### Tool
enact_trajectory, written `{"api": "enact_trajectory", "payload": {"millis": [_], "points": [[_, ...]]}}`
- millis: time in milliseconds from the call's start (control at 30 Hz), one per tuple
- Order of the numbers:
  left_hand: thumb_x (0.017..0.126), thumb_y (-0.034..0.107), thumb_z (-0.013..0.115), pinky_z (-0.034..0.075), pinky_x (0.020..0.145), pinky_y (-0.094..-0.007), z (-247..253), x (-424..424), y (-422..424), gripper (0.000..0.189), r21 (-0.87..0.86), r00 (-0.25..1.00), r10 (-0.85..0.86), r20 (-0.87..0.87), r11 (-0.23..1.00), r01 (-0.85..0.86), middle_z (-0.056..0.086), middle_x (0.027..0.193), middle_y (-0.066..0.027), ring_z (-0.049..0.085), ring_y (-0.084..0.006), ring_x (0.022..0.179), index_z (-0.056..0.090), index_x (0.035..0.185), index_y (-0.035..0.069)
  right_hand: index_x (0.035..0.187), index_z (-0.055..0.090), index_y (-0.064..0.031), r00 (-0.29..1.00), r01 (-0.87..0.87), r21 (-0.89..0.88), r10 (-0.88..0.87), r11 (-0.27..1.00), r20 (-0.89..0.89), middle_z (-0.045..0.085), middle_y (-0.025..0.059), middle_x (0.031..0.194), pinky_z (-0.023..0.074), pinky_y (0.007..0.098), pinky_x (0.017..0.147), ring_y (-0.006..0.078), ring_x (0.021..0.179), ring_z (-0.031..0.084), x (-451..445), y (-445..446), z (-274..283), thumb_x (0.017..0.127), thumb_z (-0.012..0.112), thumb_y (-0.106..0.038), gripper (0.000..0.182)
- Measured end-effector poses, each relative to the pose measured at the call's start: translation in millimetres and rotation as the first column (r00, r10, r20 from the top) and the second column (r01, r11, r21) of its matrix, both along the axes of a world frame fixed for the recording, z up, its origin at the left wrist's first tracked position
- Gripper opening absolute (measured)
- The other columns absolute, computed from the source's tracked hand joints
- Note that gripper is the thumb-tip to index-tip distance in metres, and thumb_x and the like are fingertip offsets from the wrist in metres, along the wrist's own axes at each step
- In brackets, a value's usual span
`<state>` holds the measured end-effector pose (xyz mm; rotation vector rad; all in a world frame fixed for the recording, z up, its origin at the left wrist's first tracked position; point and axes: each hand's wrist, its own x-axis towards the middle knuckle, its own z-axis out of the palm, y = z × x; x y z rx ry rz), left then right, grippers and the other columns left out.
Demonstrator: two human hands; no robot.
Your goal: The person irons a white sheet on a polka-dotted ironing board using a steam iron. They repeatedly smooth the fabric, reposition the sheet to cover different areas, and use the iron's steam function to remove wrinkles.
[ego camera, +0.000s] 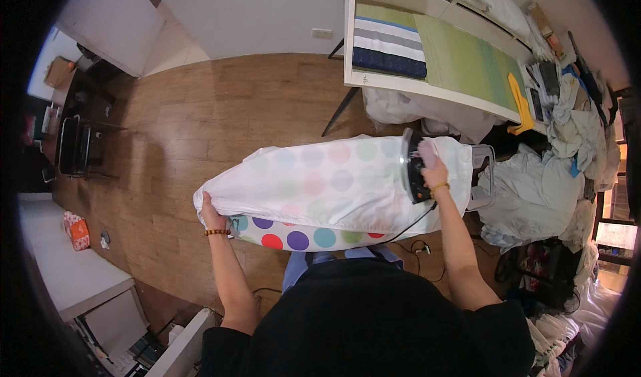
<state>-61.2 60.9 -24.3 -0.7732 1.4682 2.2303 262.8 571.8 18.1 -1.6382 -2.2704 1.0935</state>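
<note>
A thin white garment or cloth (pixel 295 176) is spread over an ironing board (pixel 335 239) whose cover has coloured dots. The dots show faintly through the cloth and plainly along the near edge. At the board's narrow left end, my left hand (pixel 213 216) grips the edge of the cloth. My right hand (pixel 435 171) is closed around the handle of a clothes iron (pixel 414 171), which rests on the cloth near the wide right end. From the iron a dark cord (pixel 410 226) runs down across the board's near edge.
Beyond the board stands a white table (pixel 435 91) with folded striped fabric (pixel 389 46), green cloth (pixel 465 56) and a yellow item (pixel 520 106). Piled white laundry (pixel 531 191) lies right of the board's metal rest (pixel 486 176). A black chair (pixel 75 146) is at left. Cords cross the wooden floor (pixel 225 101).
</note>
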Motion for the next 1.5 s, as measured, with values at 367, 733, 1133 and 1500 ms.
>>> {"api": "enact_trajectory", "payload": {"millis": [367,733,1133,1500], "points": [[0.089,0.035,0.047,0.037,0.097,-0.0425,6,-15,-13,0.047,0.434,0.920,-0.358,0.161,0.863,0.260,0.050,0.124,-0.0131,0.050,-0.0282,0.111,0.045,0.122,0.002,0.101,0.055,0.0000,0.982,-0.178,-0.350,0.142,0.920,-0.127,0.057,0.0097,0.068,0.0457,0.0285,0.037,0.0170,0.046,0.056,-55,-43,34,0.057,0.055,-0.004,0.044],[0.090,0.038,0.043,0.036,0.098,-0.0442,-6,-23,-24,0.049,0.417,0.942,-0.292,0.168,0.886,0.200,0.048,0.125,-0.0133,0.046,-0.0295,0.115,0.044,0.124,0.003,0.111,0.055,-0.0175,0.537,-0.835,-0.177,0.842,0.521,-0.053,0.060,0.0192,0.100,0.0449,0.0407,0.081,0.0349,0.091,0.057,-200,-245,59,0.071,0.052,-0.016,0.040],[0.092,0.035,0.040,0.033,0.100,-0.0439,17,-23,-34,0.048,0.452,0.935,-0.342,0.095,0.852,0.266,0.046,0.127,-0.0152,0.044,-0.0306,0.116,0.041,0.126,0.001,0.104,0.056,-0.0004,0.993,0.110,-0.145,-0.115,0.983,-0.027,0.059,0.0112,0.071,0.0446,0.0338,0.039,0.0241,0.053,0.058,24,27,16,0.058,0.053,-0.001,0.046],[0.091,0.037,0.041,0.036,0.098,-0.0409,-13,-27,-25,0.049,0.314,0.943,-0.327,0.062,0.903,0.293,0.049,0.125,-0.0131,0.048,-0.0281,0.113,0.042,0.125,0.002,0.112,0.054,-0.0044,0.594,-0.791,-0.192,0.804,0.581,-0.015,0.062,0.0207,0.096,0.0450,0.0340,0.083,0.0306,0.090,0.059,-76,-24,25,0.054,0.059,-0.010,0.058]]}}
